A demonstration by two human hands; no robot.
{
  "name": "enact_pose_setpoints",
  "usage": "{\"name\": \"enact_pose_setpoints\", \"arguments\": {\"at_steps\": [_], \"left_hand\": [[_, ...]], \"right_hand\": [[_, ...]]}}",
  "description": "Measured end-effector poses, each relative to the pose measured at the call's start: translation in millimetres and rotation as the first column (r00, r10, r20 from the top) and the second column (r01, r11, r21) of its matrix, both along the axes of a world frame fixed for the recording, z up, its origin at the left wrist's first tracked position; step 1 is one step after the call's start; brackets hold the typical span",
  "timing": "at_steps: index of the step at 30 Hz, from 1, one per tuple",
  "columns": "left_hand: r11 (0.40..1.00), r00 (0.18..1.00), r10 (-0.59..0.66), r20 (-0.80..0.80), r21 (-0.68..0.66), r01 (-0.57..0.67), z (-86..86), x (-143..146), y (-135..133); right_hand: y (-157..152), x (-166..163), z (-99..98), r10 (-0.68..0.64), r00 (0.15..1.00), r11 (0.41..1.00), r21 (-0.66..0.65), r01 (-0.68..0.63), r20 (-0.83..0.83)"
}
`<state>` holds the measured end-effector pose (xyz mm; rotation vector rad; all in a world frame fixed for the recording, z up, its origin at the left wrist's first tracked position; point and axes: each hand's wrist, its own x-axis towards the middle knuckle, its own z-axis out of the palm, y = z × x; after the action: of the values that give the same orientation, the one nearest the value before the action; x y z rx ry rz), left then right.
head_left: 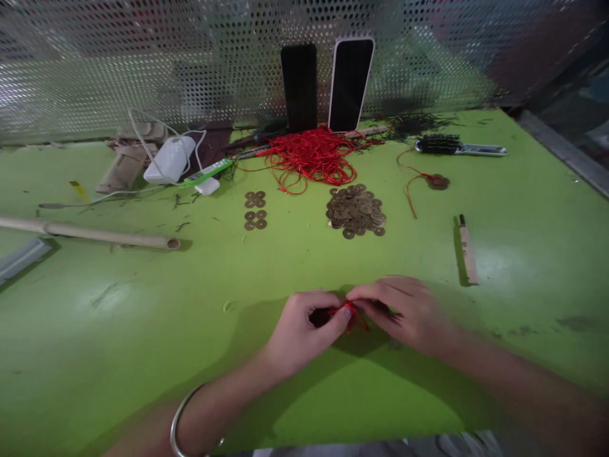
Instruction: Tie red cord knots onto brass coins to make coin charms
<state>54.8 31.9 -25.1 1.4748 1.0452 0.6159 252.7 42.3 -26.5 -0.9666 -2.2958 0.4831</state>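
dull metal coins (356,208), glossy tabletop (137,336)

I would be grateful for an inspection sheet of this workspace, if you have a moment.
Surface: green table, dark smudges at right.
Work things: held red cord; coins, most heaped, eight in two fours.
Clutter: red cord tangle, brush, bamboo pole, wooden-handled tool.
Grip: left hand pinches the held red cord; right hand is at it, hold unclear.
Cables: white cable by a white box.
Surroundings: black phone and white-edged phone upright before a perforated screen.
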Motion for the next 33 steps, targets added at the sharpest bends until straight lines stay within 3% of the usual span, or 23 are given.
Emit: {"name": "enact_pose_setpoints", "arguments": {"at_steps": [8,18,33], "left_hand": [[1.000,1.000,0.008,0.007,-0.007,-0.008,-0.4,0.2,-0.6],[1.000,1.000,0.014,0.017,0.012,-0.014,-3.9,-0.4,-0.8],[1.000,1.000,0.021,0.017,0.010,-0.022,-4.2,-0.2,0.0]], "right_hand": [[0.1,0.9,0.0,-0.098,0.995,0.995,0.007,0.098,-0.002],[1.0,-0.7,-1.2,0.007,1.000,1.000,-0.028,-0.008,-0.028],[1.8,-1.1,0.1,-0.099,0.994,0.995,-0.027,0.098,-0.035]]}}
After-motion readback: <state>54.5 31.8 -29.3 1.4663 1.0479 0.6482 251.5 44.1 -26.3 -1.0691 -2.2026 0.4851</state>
